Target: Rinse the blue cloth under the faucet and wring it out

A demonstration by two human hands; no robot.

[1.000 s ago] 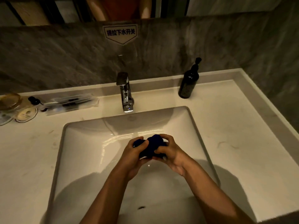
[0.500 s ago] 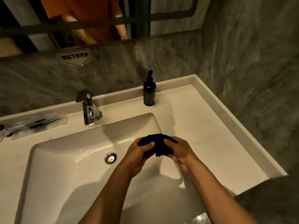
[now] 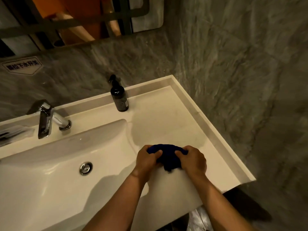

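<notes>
Since half a second ago my hands have carried the cloth [image 3: 167, 156] rightward off the sink [image 3: 50, 189], and it now sits bunched over the counter [image 3: 166, 124] just right of the sink's right edge. My left hand [image 3: 147, 161] has its fingers curled tight on the cloth's left end, thumb pressed on top; my right hand [image 3: 193, 160] is clenched the same way on the right end. I cannot tell whether the cloth touches the counter. Left of the cloth, the drain plug [image 3: 86, 167] lies in the sink. Farther back and left of the cloth stands the faucet [image 3: 47, 120]; no water is visible at its spout. Behind the cloth, a dark pump bottle [image 3: 119, 97] stands against the counter's back rim, well apart. Nothing blocks the hands.
</notes>
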